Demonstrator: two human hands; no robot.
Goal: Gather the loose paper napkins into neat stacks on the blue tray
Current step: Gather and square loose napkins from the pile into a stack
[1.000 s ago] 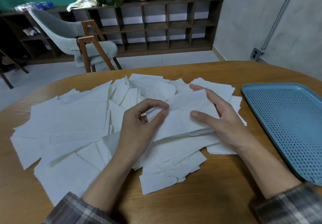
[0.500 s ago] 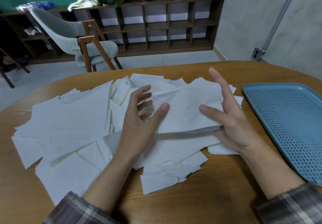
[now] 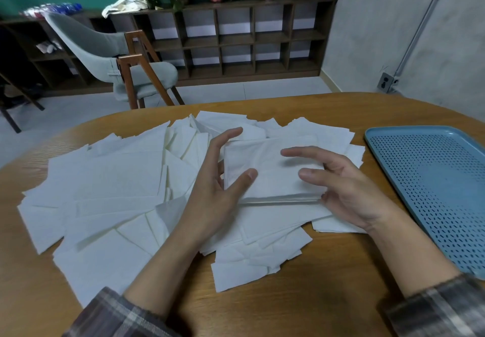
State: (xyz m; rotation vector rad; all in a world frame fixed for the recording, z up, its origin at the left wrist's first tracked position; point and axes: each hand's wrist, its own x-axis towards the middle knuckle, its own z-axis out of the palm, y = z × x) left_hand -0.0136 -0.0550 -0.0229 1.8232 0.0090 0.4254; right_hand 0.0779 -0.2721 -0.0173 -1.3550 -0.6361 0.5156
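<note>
Both hands have closed in on the small stack (image 3: 273,174): the left hand (image 3: 217,182) lies with straight fingers (image 3: 225,137) along its left edge, an open grip; the right hand (image 3: 351,189) curves round its right end, whether pinching I cannot tell. It rests on the loose napkins (image 3: 110,192) in the middle of the tabletop (image 3: 288,310). Better to tap all edges flush before lifting. On the blue tray (image 3: 433,179) at the right edge I see no napkins yet.

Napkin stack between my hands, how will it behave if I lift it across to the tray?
Probably floppy: the napkin stack is thin soft paper, so it may sag unless supported underneath. Likely light. Its layers show separately along the near edge, so they could slide or fan apart without a firm pinch.
</note>
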